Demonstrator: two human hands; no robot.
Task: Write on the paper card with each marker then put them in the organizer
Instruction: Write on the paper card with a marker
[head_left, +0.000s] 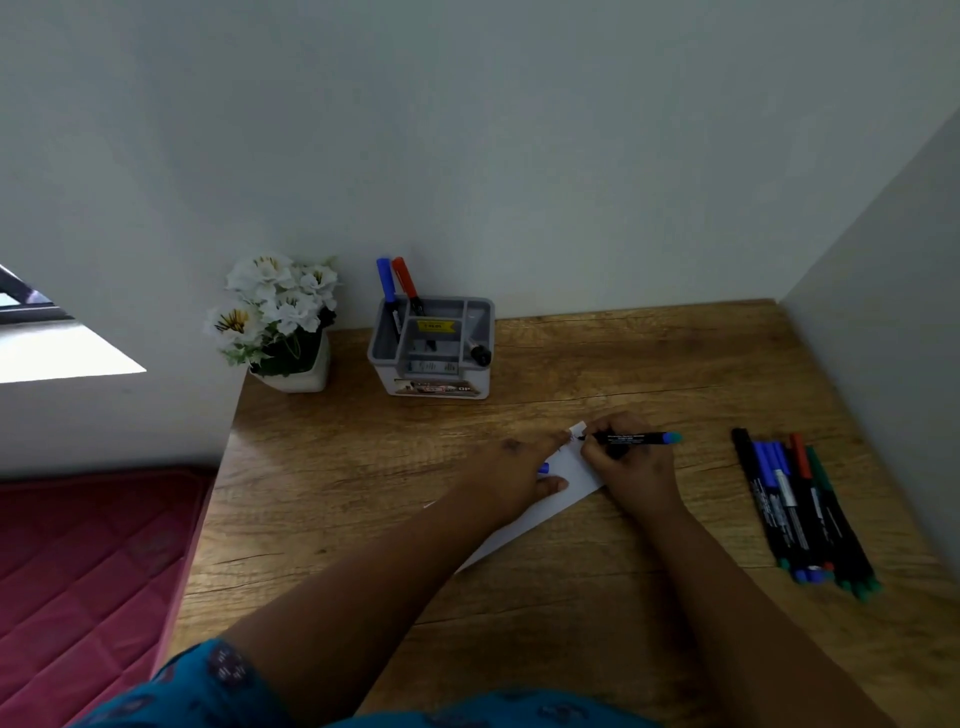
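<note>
The right hand (631, 467) has its grip clamped on a black marker (626, 439) with a blue-green end, tip down on the far corner of the white paper card (566, 480); the card lies on the wooden worktop (363, 493) near its middle; the left hand (514, 470) lies flat on the card with fingers straight, its grip apart, and a small blue thing (543, 468) shows just beside its thumb; a bunch of markers (802, 512) lies on the worktop well to the right; at the far edge stands a grey organizer (434, 348) with a blue marker (387, 286) and a red marker (407, 283) upright in its far left compartments; a pot of white flowers (278, 317) stands left of it.
</note>
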